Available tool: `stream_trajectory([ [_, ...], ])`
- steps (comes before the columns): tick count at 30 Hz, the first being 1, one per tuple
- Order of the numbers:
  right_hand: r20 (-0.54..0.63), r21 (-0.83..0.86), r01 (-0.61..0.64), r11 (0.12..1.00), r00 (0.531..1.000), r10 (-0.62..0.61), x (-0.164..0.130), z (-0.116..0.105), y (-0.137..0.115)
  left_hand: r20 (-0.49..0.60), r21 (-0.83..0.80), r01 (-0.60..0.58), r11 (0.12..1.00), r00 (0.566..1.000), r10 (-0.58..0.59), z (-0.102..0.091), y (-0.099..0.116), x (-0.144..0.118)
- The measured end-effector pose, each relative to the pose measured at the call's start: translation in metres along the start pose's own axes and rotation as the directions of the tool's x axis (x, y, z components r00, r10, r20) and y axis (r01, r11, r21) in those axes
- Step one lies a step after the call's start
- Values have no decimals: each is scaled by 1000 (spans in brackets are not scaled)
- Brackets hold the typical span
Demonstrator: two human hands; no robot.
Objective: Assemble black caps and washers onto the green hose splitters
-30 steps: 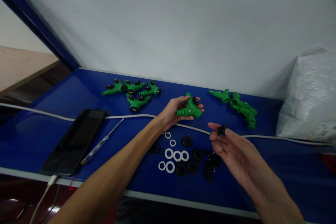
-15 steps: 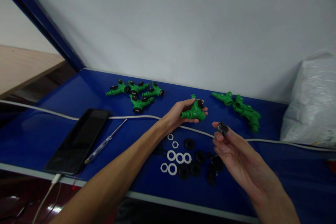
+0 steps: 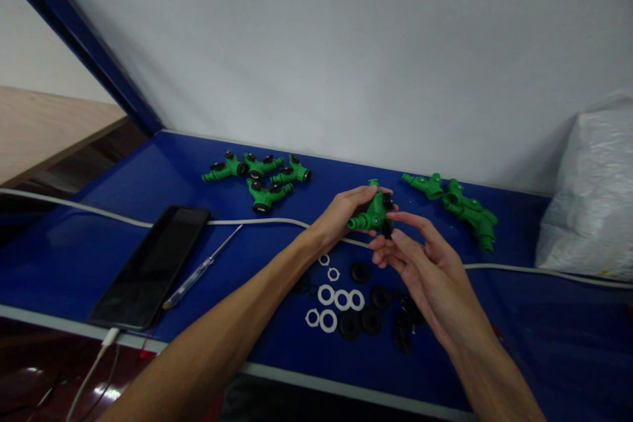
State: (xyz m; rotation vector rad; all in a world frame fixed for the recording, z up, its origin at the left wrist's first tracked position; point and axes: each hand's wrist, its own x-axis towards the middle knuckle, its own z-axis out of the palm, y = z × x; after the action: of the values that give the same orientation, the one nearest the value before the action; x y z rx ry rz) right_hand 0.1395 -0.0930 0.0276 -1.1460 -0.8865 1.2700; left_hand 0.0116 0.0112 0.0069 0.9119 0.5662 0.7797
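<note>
My left hand (image 3: 341,214) is closed around a green Y-shaped hose splitter (image 3: 374,216), held just above the blue table. A black valve knob (image 3: 388,200) sits on the splitter's far right side. At the splitter's lower right, the fingers of my right hand (image 3: 415,250) pinch a small black part (image 3: 387,229) against the green body. How far that part is seated cannot be made out. Below the hands lie white rings (image 3: 328,321), black round caps (image 3: 372,320) and a dark pile of small black parts (image 3: 403,330).
Several green splitters with black knobs (image 3: 267,196) lie at the back left; bare green splitter bodies (image 3: 469,211) lie at the right. A phone (image 3: 151,267), a screwdriver (image 3: 200,270) and a white cable (image 3: 267,220) are on the table. A plastic bag (image 3: 591,194) stands far right.
My right hand has moved up and left, bringing the small black part from apart to against the green splitter. The left hand still holds the splitter, nearly in place.
</note>
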Motion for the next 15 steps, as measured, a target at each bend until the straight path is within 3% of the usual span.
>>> stream_trajectory([
  [7,-62,-123,93,988,993,-101,5,2,4,-21,117,-140,983,989,144,0,-5,1],
  [15,-50,-378,192,906,973,-227,2,2,11,-55,228,-191,955,977,208,3,-3,-1],
])
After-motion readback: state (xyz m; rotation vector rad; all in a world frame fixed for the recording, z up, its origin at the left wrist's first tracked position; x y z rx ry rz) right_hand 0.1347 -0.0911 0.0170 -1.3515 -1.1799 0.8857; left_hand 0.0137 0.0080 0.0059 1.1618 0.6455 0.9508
